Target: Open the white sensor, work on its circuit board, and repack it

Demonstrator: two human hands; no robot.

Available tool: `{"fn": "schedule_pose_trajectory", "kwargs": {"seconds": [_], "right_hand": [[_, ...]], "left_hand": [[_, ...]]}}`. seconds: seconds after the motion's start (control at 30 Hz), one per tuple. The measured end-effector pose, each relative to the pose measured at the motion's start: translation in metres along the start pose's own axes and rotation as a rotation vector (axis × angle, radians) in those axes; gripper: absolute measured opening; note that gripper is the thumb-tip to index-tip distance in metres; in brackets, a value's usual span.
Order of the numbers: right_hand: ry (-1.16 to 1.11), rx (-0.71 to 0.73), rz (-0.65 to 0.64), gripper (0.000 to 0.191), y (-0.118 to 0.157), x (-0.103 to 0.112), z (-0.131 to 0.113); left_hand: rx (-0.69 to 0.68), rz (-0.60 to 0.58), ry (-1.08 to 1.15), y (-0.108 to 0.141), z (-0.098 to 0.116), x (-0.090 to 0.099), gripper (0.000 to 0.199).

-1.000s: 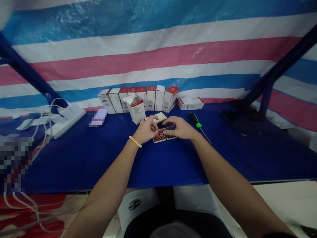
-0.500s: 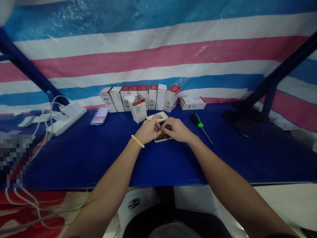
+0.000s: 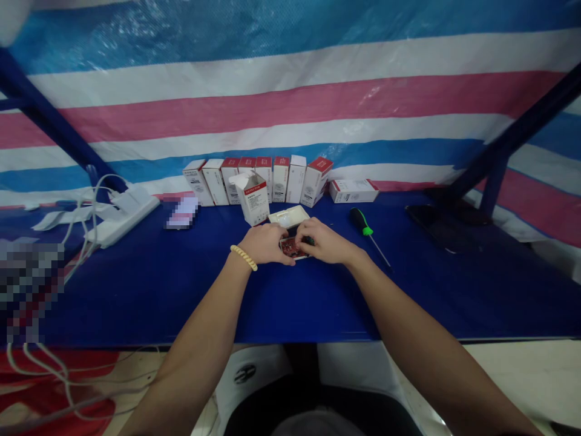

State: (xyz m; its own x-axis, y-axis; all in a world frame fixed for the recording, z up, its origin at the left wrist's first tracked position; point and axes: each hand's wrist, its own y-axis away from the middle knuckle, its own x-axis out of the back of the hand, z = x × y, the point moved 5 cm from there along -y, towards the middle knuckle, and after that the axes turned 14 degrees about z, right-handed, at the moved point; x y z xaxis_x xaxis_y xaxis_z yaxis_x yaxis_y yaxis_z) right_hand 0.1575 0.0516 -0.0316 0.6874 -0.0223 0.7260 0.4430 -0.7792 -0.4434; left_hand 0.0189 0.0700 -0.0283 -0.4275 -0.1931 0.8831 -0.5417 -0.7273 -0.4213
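Observation:
A small white housing with a red circuit board [image 3: 290, 246] in it lies on the blue table, partly covered by both hands. My left hand [image 3: 267, 243] grips its left end, thumb along the near edge and fingers at the far edge. Over the board's right part, my right hand [image 3: 323, 240] has its fingertips pinched together; what they hold, if anything, is too small to make out. Just beyond the hands lies a white cover [image 3: 290, 216], its inner side up. An opened white and red detector box [image 3: 255, 203] stands at its left.
Several white and red boxes [image 3: 281, 181] stand in a row at the back, and another box [image 3: 354, 190] lies on its side. To the right are a green and black screwdriver [image 3: 367, 230] and a dark phone [image 3: 436, 227]. A white power strip [image 3: 124, 218] with cables lies left.
My left hand has shifted left and down, from over the board to the housing's left end, uncovering more of the board and cover. My right hand stays over the board's right side.

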Motion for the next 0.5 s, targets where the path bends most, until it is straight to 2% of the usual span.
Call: {"fn": "schedule_pose_trajectory", "kwargs": {"seconds": [0.13, 0.3, 0.5], "right_hand": [[0.026, -0.033, -0.046, 0.012, 0.002, -0.003, 0.002], [0.024, -0.002, -0.038, 0.013, 0.002, 0.003, 0.003], [0.055, 0.007, -0.041, 0.012, 0.001, 0.008, 0.001]], "left_hand": [[0.006, -0.033, 0.009, 0.001, 0.001, -0.003, 0.043], [-0.011, 0.048, 0.055, 0.000, 0.005, 0.000, 0.047], [-0.010, 0.012, 0.075, -0.001, 0.012, 0.004, 0.052]]}}
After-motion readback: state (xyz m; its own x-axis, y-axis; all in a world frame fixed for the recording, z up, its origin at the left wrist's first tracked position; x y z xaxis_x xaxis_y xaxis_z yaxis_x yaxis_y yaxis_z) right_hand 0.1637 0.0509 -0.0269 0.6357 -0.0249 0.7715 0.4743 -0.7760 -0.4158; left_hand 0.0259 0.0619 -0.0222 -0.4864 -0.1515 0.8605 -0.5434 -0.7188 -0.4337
